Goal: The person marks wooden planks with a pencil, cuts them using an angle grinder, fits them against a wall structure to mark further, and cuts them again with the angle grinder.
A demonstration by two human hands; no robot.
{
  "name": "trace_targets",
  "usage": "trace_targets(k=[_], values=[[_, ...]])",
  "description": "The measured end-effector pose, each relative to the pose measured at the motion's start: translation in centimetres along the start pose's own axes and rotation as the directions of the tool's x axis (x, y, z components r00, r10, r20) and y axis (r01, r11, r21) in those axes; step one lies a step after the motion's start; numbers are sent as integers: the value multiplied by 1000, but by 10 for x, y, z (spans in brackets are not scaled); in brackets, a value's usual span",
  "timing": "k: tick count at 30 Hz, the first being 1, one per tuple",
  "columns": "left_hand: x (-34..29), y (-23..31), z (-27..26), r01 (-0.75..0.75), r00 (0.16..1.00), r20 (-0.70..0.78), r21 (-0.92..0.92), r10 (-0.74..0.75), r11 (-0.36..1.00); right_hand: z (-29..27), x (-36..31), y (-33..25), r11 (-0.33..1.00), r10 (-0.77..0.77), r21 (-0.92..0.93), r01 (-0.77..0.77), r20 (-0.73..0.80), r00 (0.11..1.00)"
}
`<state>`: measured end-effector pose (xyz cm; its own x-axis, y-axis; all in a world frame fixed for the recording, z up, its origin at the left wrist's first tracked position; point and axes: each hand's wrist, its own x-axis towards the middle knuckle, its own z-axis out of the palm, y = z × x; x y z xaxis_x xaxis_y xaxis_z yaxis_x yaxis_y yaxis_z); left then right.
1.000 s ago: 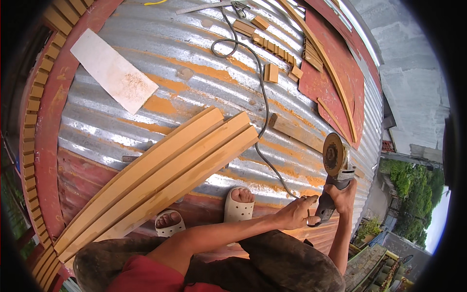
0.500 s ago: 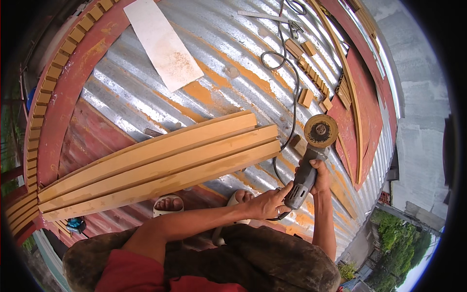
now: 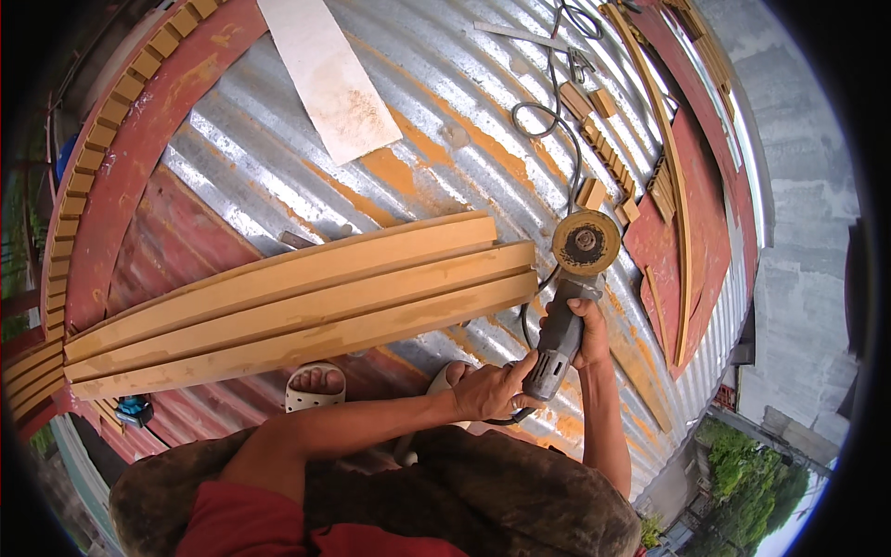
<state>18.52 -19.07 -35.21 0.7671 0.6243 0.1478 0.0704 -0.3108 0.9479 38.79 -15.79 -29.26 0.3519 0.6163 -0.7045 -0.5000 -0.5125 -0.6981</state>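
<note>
An angle grinder is held in front of me, its round worn disc facing up at the far end. My right hand wraps round the grinder's body from the right, its thumb across the casing. My left hand grips the rear end where the cable comes out, with a finger along the casing; its lower fingers are partly hidden. Left of the grinder lie three long tan wooden planks, side by side, their right ends close to the tool and not touching the disc.
Corrugated metal sheeting lies underneath, rusty in places. A black cable loops away at the back. Small wood blocks sit at the back right, near a long thin strip. A white board lies at the back; a blue tool at the left.
The grinder and both hands have shifted slightly left, and the disc now sits nearer the plank ends. The view has turned a little. Both hands keep their hold.
</note>
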Motion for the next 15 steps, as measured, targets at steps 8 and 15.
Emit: trace_targets(k=[8, 15], values=[[23, 4, -23, -8, 1000, 0, -98, 8, 995, 17, 7, -24, 985, -63, -151, 81, 121, 991], [72, -37, -212, -269, 960, 151, 724, 234, 635, 27, 34, -70, 815, -31, -563, 139, 197, 980]])
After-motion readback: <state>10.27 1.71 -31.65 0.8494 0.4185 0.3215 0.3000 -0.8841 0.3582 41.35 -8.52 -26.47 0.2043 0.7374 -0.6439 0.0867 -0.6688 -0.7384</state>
